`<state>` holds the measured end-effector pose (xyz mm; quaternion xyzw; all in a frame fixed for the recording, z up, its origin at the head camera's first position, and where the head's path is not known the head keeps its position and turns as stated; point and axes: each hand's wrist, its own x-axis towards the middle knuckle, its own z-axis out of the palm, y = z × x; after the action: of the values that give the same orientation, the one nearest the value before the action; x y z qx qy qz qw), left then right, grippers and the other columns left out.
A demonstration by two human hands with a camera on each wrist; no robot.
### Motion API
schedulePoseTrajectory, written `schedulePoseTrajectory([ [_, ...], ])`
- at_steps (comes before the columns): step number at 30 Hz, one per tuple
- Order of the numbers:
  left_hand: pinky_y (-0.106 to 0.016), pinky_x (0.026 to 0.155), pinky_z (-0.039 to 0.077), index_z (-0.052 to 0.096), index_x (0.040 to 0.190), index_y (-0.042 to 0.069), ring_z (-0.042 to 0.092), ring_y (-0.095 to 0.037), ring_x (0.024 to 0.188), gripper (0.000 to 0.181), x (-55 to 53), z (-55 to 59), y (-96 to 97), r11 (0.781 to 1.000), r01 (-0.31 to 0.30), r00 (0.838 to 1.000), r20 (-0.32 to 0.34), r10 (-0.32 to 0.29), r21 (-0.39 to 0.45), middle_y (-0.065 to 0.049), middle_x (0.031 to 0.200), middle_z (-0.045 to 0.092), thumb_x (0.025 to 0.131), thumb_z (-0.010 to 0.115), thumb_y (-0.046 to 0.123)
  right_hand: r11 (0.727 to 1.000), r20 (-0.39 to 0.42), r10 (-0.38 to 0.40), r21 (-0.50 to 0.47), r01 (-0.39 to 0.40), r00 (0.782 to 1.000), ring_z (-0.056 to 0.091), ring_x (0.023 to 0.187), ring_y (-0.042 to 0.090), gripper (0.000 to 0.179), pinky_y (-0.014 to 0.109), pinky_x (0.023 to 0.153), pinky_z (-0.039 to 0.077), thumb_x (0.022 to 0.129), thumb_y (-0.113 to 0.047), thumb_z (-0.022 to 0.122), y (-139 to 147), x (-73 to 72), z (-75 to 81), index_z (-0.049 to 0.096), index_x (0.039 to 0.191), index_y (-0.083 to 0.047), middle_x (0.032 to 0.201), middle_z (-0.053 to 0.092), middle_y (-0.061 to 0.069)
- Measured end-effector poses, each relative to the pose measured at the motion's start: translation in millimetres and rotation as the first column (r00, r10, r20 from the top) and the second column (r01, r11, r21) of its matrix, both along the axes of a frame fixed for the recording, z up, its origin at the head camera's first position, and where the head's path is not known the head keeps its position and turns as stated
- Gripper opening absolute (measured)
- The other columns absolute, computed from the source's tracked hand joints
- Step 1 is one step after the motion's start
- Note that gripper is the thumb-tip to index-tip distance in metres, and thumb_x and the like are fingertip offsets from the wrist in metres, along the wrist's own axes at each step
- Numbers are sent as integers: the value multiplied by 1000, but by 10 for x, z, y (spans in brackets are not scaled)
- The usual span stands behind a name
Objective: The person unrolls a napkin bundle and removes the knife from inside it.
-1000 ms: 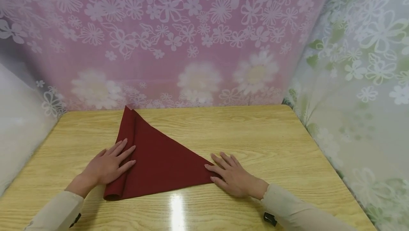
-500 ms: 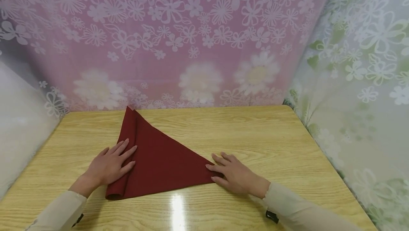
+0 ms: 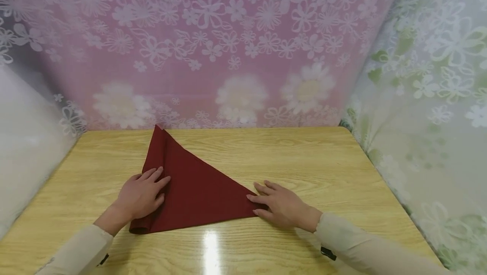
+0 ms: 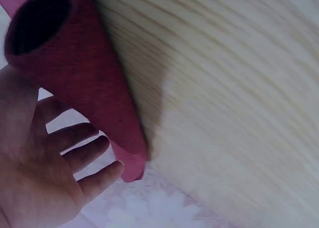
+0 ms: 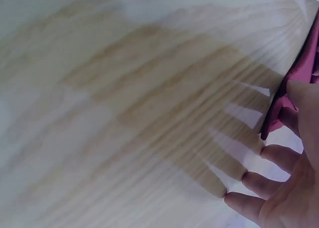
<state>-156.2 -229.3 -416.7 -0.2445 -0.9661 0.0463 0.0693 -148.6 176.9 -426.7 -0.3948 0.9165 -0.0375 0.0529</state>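
A dark red cloth [image 3: 201, 194] lies on the wooden table in a triangle, its left side rolled into a tube. Across that roll rests my left hand [image 3: 141, 194], fingers spread and slightly bent over the top. The left wrist view shows the hollow end of the rolled edge [image 4: 87, 73], with the fingers running alongside it. At the cloth's pointed right corner [image 5: 273, 121], my right hand [image 3: 285, 207] presses down with thumb and index finger on the tip; its other fingers touch the bare wood.
The wood-grain table [image 3: 296, 152] reaches back to a pink flowered curtain [image 3: 243, 63]. A pale flowered sheet [image 3: 430, 110] hangs along the right side, and a whitish one [image 3: 30, 152] along the left.
My left hand has crept slightly to the right with the rolled side, its fingers bending more. The right hand stays on the corner. The whole view has shifted a little.
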Motion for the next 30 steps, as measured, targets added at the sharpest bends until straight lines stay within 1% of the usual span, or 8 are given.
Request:
schedulePoseTrajectory([
  [2,-54,88,46,65,123,7,48,-38,122,42,-1,11,31,1000,8,1000,7,-9,2,-22,134,51,86,67,26,1000,-11,8,18,-7,1000,35,135,33,47,42,110,27,100,-41,46,-2,-12,10,50,142,-21,147,40,13],
  [4,-54,87,46,65,123,7,48,-38,122,42,-4,19,39,1000,2,1000,18,-2,7,-22,134,51,85,67,26,1000,-12,16,24,-16,1000,36,134,33,47,41,110,28,100,-41,47,-6,-21,18,50,141,-20,146,40,14],
  [9,-54,84,47,64,123,8,48,-37,121,42,3,32,21,1000,-27,999,38,27,6,-21,134,52,85,67,25,999,9,28,33,-28,1000,35,134,37,47,43,109,29,100,-41,46,-10,-25,26,49,142,-19,147,39,15],
  [14,-54,81,48,63,125,8,48,-37,121,45,4,46,10,998,-56,996,67,57,-10,-20,135,50,84,66,24,998,2,34,56,-34,999,35,134,38,47,44,108,30,100,-40,45,4,-11,38,48,143,-20,148,38,14],
  [18,-56,80,47,61,126,6,48,-38,121,48,-24,37,9,997,-72,994,82,72,2,-22,136,49,82,67,24,998,-6,38,47,-38,999,35,134,38,47,45,108,30,101,-40,44,3,-7,21,48,143,-20,148,38,14],
  [21,-57,80,47,59,127,6,47,-39,121,51,-55,19,11,997,-77,993,87,76,15,-23,135,48,80,68,25,999,4,32,34,-33,999,34,134,39,47,46,109,29,101,-40,43,6,-1,8,47,144,-20,149,37,14],
  [26,-58,89,43,59,126,5,45,-41,123,52,-94,-14,9,996,-66,995,84,61,54,-25,135,48,78,67,23,999,20,20,29,-20,1000,31,136,39,48,48,109,27,102,-41,42,19,1,-3,45,145,-21,150,34,13],
  [30,-57,93,42,57,127,2,43,-43,125,54,-116,-48,0,993,-64,992,114,52,103,-28,137,45,77,67,20,999,18,22,33,-22,1000,30,136,38,48,48,110,26,102,-41,41,23,-2,-11,44,145,-21,150,34,13],
])
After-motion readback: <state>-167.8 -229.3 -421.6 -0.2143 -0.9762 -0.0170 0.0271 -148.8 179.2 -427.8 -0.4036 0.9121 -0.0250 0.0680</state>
